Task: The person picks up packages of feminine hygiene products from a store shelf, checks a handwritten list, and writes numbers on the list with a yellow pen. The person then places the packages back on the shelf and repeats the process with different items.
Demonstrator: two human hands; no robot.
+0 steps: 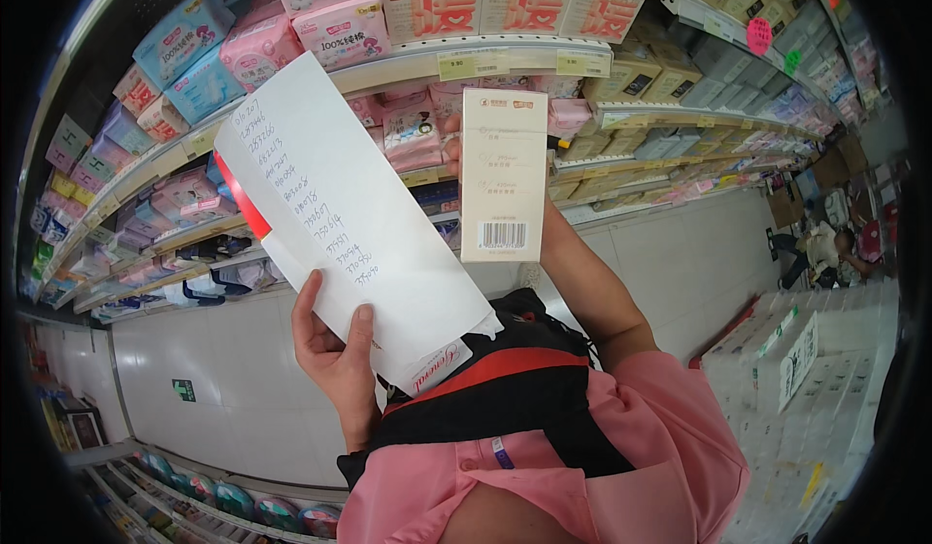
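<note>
My left hand (338, 347) grips the lower left edge of a long white paper sheet (364, 209), its thumb on the front. Handwritten numbers run down the sheet, and a red edge shows behind its left side. In my right hand (453, 144) is an upright cream cardboard box (502, 173) with a barcode near its bottom, turned towards me. The fingers show at the box's left edge; the rest of that hand is largely hidden behind it. A yellow-tipped black pen or marker (559, 142) sticks out at the box's right edge.
Shelves (349, 78) with pink and blue packs of sanitary pads curve across the front. Larger white boxes (433, 5) stand on the upper shelf. Stacked cartons (794, 398) are at the right, another shelf (211, 486) at the lower left. A person (823, 253) is far off at the right.
</note>
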